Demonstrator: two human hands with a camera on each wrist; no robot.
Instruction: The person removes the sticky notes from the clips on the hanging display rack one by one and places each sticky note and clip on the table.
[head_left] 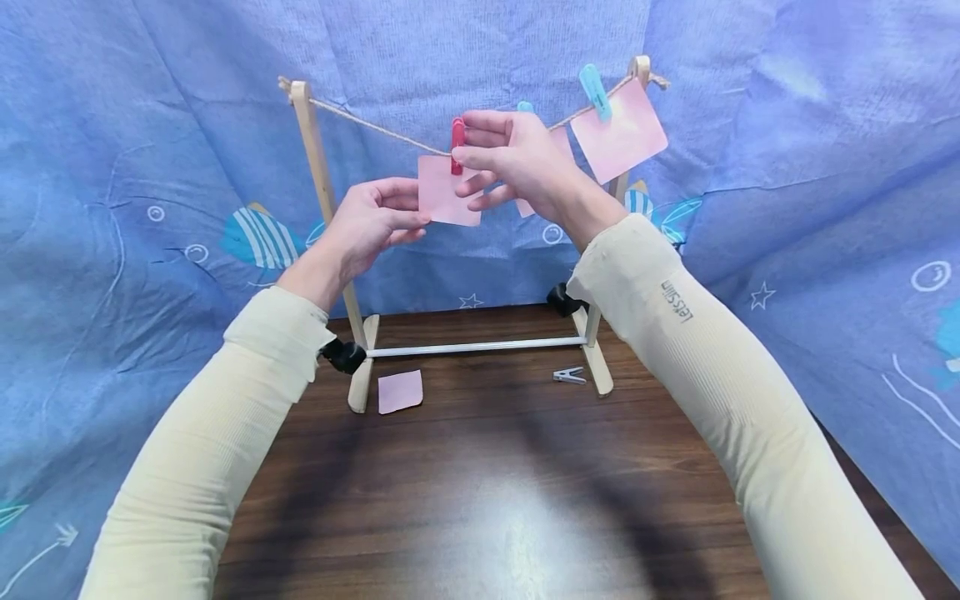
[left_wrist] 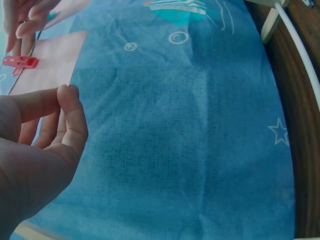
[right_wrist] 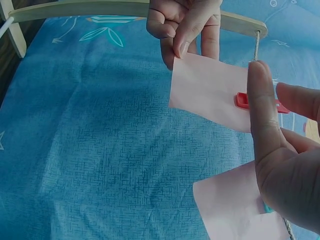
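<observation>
A square of pink paper [head_left: 438,196] hangs from the sagging string [head_left: 375,127], held there by a red clothespin [head_left: 457,146]. My left hand [head_left: 375,218] pinches the lower left corner of this paper between thumb and fingertips. In the right wrist view, the left thumb [right_wrist: 192,30] lies over that corner. My right hand [head_left: 528,158] is at the red clothespin, fingers spread and thumb apart from the index finger. From the left wrist view, the red clothespin [left_wrist: 21,62] sits on the string just beyond the right fingertips.
Blue clothespins [head_left: 595,92] hold more pink papers [head_left: 621,132] on the string's right side; one is partly behind my right hand. A wooden stand [head_left: 318,158] carries the string. On the table lie a pink paper [head_left: 401,392] and a grey clothespin [head_left: 569,376].
</observation>
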